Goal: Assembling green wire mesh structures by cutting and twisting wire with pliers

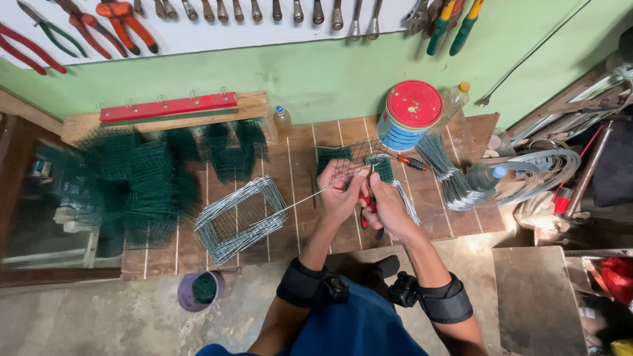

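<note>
My left hand (339,191) grips a small panel of wire mesh (356,158) and a long thin wire (290,206) that sticks out to the left. My right hand (390,206) is closed on red-handled pliers (366,206), whose jaws sit at the mesh's near edge. Both hands meet over the tiled workbench (297,158). Black bands with small devices wrap both wrists.
A stack of bare wire frames (241,217) lies left of my hands. Green mesh pieces (138,178) pile at the far left. A red-lidded tin (410,113), a wire bundle (448,173), a screwdriver (412,161) and bottles sit right. A purple cup (199,290) is on the floor.
</note>
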